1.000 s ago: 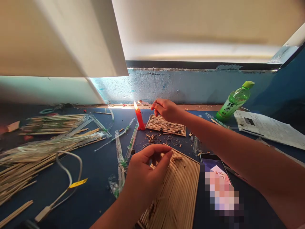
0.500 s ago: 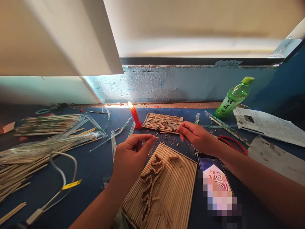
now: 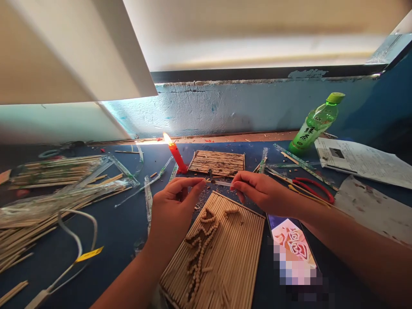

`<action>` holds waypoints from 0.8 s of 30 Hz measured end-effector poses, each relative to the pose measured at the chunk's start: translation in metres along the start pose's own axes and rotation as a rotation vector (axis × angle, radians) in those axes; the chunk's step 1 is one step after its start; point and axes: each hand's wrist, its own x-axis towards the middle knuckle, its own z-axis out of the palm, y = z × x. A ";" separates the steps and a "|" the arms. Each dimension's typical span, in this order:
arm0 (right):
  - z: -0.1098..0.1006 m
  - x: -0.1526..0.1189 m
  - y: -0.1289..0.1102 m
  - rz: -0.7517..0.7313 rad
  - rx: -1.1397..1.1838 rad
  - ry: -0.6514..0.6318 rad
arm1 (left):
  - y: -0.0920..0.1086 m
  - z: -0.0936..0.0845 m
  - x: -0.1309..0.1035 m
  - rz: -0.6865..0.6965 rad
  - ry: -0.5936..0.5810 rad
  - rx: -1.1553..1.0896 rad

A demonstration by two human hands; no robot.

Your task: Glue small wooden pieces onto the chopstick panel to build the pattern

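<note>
My left hand (image 3: 174, 206) pinches a short piece of wooden stick (image 3: 208, 182) between thumb and fingertips. Opposite it, my right hand (image 3: 260, 189) grips a thin translucent glue stick (image 3: 222, 183), whose darkened end is at the wooden piece; whether they touch I cannot tell. Below both hands lies a panel of wooden sticks (image 3: 240, 253) set side by side. Small stick pieces (image 3: 206, 240) stand on it in a winding outline. A red candle (image 3: 177, 156) burns behind my left hand, beside a smaller stick panel (image 3: 219, 161).
Bundles of sticks (image 3: 58, 171) in plastic wrap and a white cable (image 3: 77, 240) lie left. To the right are a phone (image 3: 291, 238) showing a character, red-handled pliers or scissors (image 3: 317, 189), papers (image 3: 363, 161) and a green tea bottle (image 3: 313, 124).
My right hand has moved left and slightly down from the small panel, bringing the glue stick to the wooden piece in my left hand. The view has shifted slightly.
</note>
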 end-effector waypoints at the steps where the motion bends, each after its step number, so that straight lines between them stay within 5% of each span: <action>1: 0.000 0.000 0.000 -0.005 0.002 -0.006 | -0.001 0.000 0.000 0.006 0.008 0.002; 9: 0.003 -0.001 0.004 0.007 0.084 -0.018 | -0.008 0.001 0.002 0.050 -0.002 0.023; 17: 0.001 0.006 0.007 0.122 0.665 -0.028 | -0.005 0.001 0.000 0.056 -0.019 0.049; 21: -0.010 0.008 0.011 0.109 0.542 0.121 | -0.005 0.002 0.000 0.013 -0.040 0.037; 24: -0.015 0.005 0.012 0.132 0.392 0.017 | -0.005 0.002 0.000 -0.005 -0.039 0.018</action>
